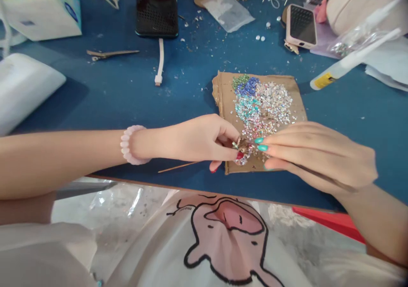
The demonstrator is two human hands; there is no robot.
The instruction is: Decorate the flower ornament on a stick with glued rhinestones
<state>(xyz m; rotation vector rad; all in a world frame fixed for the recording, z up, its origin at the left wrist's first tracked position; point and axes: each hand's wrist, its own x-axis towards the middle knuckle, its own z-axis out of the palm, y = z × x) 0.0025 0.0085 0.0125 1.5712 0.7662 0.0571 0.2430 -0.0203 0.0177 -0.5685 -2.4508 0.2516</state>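
Note:
My left hand is closed, pinching a small gold-coloured ornament set with sparkling stones between thumb and fingers. It is over the near left part of a cardboard piece. My right hand comes in from the right, its fingers closed around a slim dark tool; the tool's tip is hidden. The right fingertips are just right of the ornament. Loose rhinestones lie on the cardboard: clear ones, turquoise ones, blue ones, green ones and pinkish ones.
A thin wooden stick lies near the front edge. Farther back are a hair clip, a white cable, a black device, a plastic bag and a phone. A white pen-like tube is at right.

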